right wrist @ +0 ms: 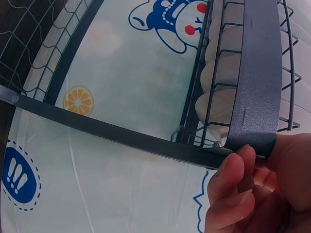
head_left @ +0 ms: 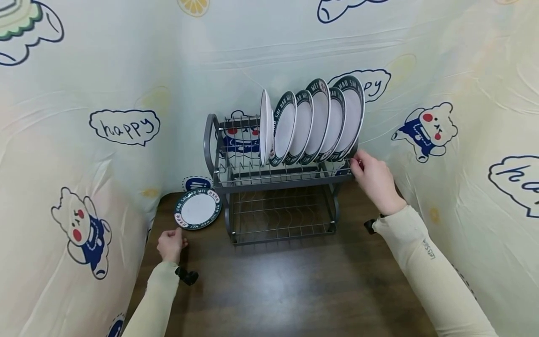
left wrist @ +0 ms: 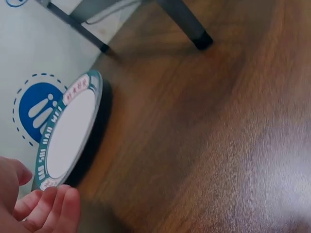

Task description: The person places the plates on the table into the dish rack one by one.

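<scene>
My left hand (head_left: pixel 171 245) is at the near edge of a round plate (head_left: pixel 198 209) with a green lettered rim, which lies left of the rack. In the left wrist view, the bent fingertips (left wrist: pixel 65 201) meet the plate's edge, and the thumb stands apart from them. A grey two-tier dish rack (head_left: pixel 282 185) stands at the back of the table. Its right front corner is gripped by my right hand (head_left: pixel 375 180); the right wrist view shows fingers curled at the shelf's end. Several plates (head_left: pixel 304 126) stand on edge in the upper tier, the leftmost turned nearly edge-on.
The rack's lower wire tier (head_left: pixel 282 213) sits low over the brown wooden table (head_left: pixel 269 290). Printed cloth (head_left: pixel 126 70) hangs behind and on both sides, close to the plate on the left and to the right arm.
</scene>
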`<state>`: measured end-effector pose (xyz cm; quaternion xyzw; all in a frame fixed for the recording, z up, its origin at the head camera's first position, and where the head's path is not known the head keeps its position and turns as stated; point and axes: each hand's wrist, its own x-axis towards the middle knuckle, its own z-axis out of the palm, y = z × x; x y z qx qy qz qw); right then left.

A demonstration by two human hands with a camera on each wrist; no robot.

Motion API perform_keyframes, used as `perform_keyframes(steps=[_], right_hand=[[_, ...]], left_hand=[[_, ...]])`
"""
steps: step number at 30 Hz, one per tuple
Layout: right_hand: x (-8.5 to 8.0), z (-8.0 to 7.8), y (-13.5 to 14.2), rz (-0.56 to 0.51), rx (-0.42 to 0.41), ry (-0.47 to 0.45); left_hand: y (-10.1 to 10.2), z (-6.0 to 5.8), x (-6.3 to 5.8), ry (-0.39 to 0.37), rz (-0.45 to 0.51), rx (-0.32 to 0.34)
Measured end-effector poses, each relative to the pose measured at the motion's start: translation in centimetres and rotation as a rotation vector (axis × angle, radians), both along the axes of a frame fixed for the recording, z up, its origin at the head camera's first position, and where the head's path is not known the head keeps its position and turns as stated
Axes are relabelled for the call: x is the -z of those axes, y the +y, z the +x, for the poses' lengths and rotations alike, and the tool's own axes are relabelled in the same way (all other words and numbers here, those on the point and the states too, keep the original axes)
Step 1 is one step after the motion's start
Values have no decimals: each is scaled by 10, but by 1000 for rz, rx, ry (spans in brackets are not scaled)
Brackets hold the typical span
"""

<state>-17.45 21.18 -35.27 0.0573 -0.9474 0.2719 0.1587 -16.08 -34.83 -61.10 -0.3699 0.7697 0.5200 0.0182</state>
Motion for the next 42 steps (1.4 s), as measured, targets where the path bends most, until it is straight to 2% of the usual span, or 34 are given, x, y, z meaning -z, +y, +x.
perform_keyframes(steps=[5, 9, 13, 18, 24, 30, 36, 42], right_hand=[[-1, -2, -1, -16, -17, -15], [-2, -1, -3, -41, -29, -38], [-3, -1, -4, -54, -35, -57], [-3, 0, -2, -71, -44, -74], [-3, 3, 3, -83, -35, -83], [0, 3, 4, -90, -36, -96], [1, 2, 3, -98, -37, -106], [0, 1, 2, -105, -39, -112]], left_hand=[[-6, -4, 10, 14, 72, -2], [-10, -5, 17, -3, 139, -20], [-14, -8, 24, -17, 199, -74], [-16, -15, 27, 9, 315, -158], [-14, -25, 28, 21, 435, -178], [-8, -24, 28, 43, 479, -183], [-6, -24, 26, 56, 470, -164], [-7, -29, 33, 50, 470, -136]])
